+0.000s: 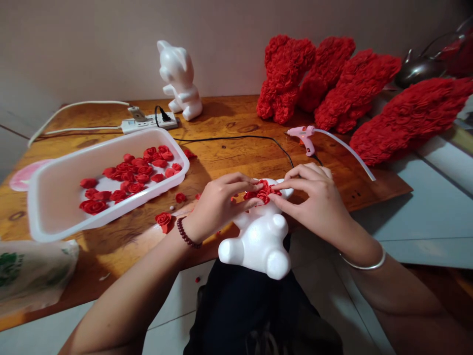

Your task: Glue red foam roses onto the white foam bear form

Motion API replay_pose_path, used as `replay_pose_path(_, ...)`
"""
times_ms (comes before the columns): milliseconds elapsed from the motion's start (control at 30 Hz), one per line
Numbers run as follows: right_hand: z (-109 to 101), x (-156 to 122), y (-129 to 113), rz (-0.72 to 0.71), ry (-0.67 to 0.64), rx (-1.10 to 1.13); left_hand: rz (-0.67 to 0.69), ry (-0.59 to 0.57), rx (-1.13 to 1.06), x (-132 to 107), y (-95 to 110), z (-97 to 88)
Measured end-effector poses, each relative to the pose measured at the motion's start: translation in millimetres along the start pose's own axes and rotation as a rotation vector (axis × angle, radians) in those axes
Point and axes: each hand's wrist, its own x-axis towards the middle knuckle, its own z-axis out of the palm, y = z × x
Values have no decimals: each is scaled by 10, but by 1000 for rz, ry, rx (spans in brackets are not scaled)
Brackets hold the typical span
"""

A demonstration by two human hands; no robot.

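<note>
My left hand (221, 197) and right hand (314, 195), narrow around roses (263, 192) on the bear (260, 244), by the desk (229, 160)'s near edge

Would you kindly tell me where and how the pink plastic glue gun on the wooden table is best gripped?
I'd take the pink plastic glue gun by its handle, probably with the right hand, once free, coming from the near side: the handle points toward the person, while the nozzle faces left and the long translucent glue stick trails right.
</note>
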Motion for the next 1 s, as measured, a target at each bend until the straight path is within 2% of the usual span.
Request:
replay_pose_path(233, -8, 93, 29, -1, -107, 38, 8, -2, -1, 4, -5, 10)
replay_pose_path(500, -83, 196, -92, -76, -214, -159, -17, -14, -21, 2, -38, 8)
replay_pose_path(633, -93, 172, -128, -103, -214, -233, -16, -2, -38, 5, -50, 16)
replay_pose_path(833, -88, 134, -13, -46, -180, -114, 18, 9, -38, -1, -58, 56)
replay_pose_path(1000, -82, 171, -24, -47, -220, -125, 15, 7, -29, -11, -69, 64)
